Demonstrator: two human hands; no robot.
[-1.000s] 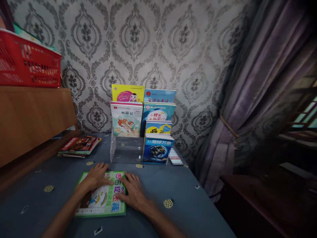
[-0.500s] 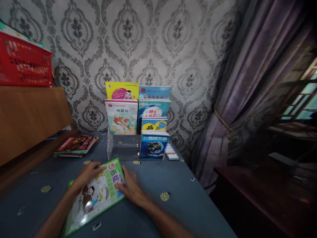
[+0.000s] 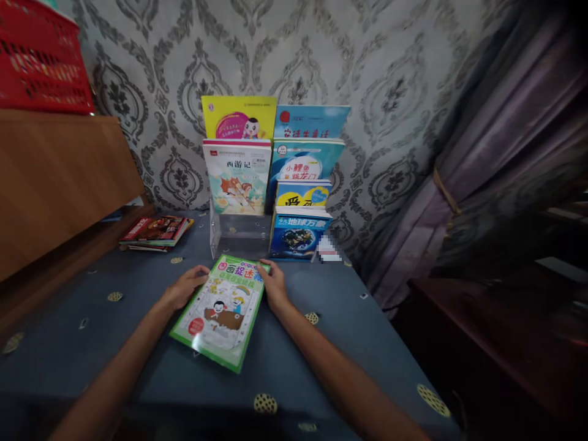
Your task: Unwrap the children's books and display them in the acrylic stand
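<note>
A green-bordered picture book is between my two hands, its cover facing up and its top edge pointing away from me. My left hand grips the upper left edge. At the upper right corner, my right hand is closed on the book, thumb on the cover. Just beyond it stands a clear acrylic book rack. Its left column holds a white book and a yellow book, above bare lower tiers. On the right side are several books, with a blue earth-cover book in front.
A stack of magazines lies at the left by a wooden cabinet, which bears a red basket. Patterned blue cloth covers the table. A purple curtain hangs at the right.
The picture book has turned from a slant to nearly upright in view, and my hands now hold it by its upper sides. The camera view has tilted down and come closer to the rack.
</note>
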